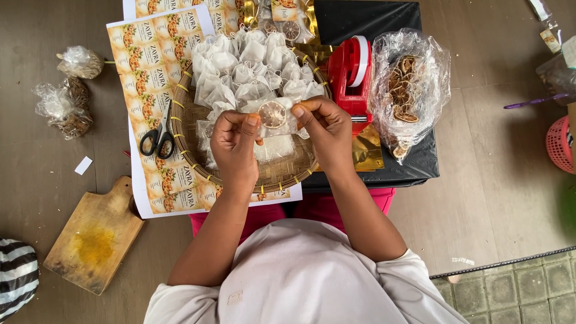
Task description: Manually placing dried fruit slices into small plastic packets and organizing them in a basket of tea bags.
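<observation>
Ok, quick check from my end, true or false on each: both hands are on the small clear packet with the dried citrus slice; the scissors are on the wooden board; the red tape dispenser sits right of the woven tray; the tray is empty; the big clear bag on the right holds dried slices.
1. Both the left hand and the right hand hold the small clear packet with a dried citrus slice. True.
2. The scissors lie on the wooden board. False: they lie on the printed label sheets, above the board.
3. The red tape dispenser sits right of the woven tray. True.
4. The tray is empty. False: it holds a heap of white pouches.
5. The big clear bag holds dried slices. True.
</observation>
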